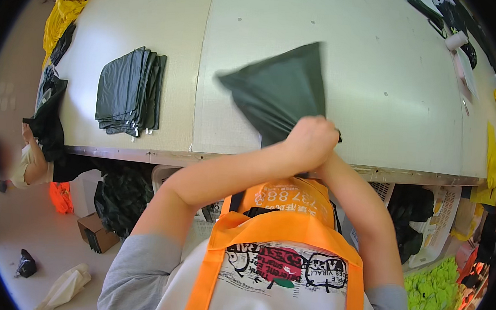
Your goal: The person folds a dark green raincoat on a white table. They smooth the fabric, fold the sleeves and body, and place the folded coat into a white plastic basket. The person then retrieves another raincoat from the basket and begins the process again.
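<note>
A dark grey plastic bag (279,90) is lifted over the pale table (381,95), blurred with motion, its wide end pointing up and left. My left hand (307,139) is closed around the bag's narrow lower end just above the table's front edge. My right hand (324,161) sits directly under and behind the left one, mostly hidden by it, and its grip cannot be made out. Both forearms rise from my orange apron (289,228).
A stack of folded dark bags (129,90) lies at the table's left. Yellow cloth (73,1) hangs off the far left corner. Dark items and a white roll (456,40) lie far right. Another person (23,163) stands lower left. Bins of green items (432,292) stand lower right.
</note>
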`<state>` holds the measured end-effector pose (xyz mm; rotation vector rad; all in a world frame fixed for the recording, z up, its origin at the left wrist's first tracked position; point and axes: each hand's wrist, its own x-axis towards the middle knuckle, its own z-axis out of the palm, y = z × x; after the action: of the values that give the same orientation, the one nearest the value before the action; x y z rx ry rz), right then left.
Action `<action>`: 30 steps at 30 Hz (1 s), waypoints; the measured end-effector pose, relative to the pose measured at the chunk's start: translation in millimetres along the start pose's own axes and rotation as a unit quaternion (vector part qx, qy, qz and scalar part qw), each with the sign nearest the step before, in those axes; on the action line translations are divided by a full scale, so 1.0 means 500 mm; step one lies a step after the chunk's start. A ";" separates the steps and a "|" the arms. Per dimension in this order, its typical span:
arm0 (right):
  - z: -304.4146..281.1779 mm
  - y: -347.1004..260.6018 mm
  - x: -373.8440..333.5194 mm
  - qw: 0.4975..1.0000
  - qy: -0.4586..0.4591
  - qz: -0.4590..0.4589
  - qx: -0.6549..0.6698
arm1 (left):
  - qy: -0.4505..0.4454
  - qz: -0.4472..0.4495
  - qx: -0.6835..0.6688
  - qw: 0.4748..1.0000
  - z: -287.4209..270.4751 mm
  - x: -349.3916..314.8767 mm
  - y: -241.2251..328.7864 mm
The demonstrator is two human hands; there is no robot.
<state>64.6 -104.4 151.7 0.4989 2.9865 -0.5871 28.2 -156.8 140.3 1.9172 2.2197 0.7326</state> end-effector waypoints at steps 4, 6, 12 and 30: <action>0.045 0.067 0.020 0.963 0.226 -0.058 0.136 | 0.114 0.032 -0.077 0.990 -0.041 -0.032 -0.010; 0.059 0.134 0.039 0.938 0.287 -0.052 0.189 | 0.176 0.034 -0.172 0.969 -0.092 -0.052 -0.045; 0.056 0.199 0.065 0.928 0.279 0.006 0.245 | 0.201 -0.186 -0.372 0.887 0.067 -0.185 -0.175; 0.041 0.142 0.120 0.921 -0.103 0.077 -0.367 | 0.140 -0.448 -0.779 0.417 0.248 -0.118 -0.117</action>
<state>30.9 -32.1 100.3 0.5399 2.6444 0.4638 35.7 -183.1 -6.2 -0.3450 0.9792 1.7572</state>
